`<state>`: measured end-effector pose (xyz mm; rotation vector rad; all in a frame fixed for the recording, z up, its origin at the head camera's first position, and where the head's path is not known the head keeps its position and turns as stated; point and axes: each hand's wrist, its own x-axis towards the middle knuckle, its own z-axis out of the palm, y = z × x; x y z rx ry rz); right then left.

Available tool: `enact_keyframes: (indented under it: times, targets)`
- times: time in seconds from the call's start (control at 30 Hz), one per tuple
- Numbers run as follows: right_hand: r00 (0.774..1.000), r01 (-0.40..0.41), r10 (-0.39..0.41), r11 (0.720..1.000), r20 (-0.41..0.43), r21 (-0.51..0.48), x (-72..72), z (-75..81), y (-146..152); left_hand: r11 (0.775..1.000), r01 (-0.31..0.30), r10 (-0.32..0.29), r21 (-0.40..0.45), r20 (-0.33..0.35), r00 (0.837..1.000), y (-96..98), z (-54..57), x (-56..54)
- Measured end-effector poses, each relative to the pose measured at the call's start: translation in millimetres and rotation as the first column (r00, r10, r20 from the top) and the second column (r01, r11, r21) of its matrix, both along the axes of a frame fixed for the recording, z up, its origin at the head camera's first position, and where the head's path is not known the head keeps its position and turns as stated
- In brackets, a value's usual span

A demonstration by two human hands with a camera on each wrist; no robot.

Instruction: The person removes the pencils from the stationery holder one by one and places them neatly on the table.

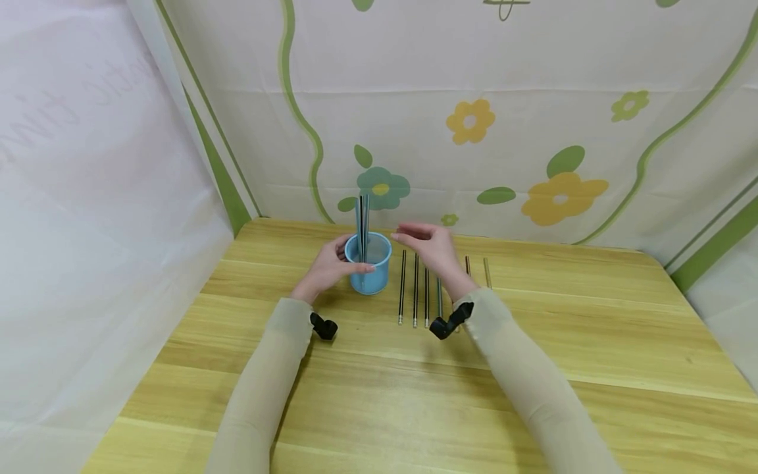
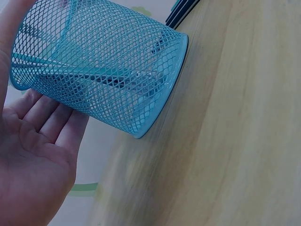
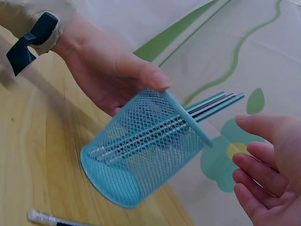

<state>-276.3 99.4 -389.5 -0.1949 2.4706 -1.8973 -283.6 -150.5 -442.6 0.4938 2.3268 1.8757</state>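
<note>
Blue mesh cup, pencils inside, near bench's back edge. Left grip clasps rim and side; right grip empty, fingers loose. I'd guess light, fairly stiff; best held by rim.

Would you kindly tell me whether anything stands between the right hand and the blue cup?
Nothing visible does: only open space separates the right hand from the blue cup. The left hand grips the cup from the opposite side.
</note>
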Motion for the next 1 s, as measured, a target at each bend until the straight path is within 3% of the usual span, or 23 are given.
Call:
enact_keyframes:
  times: [0.53, 1.0]
  targets:
    - [0.997, -0.078, 0.079, 0.995, -0.018, 0.064, -26.4, 6.1, -47, 1.000, 0.024, -0.024, -0.003, 0.048, 0.999, -0.8, 2.0, 0.9]
    - [0.998, -0.028, 0.029, 0.999, -0.053, 0.025, -28.7, -4.7, -63, 1.000, 0.017, -0.017, 0.013, 0.008, 1.000, -1.6, -0.9, 2.9]
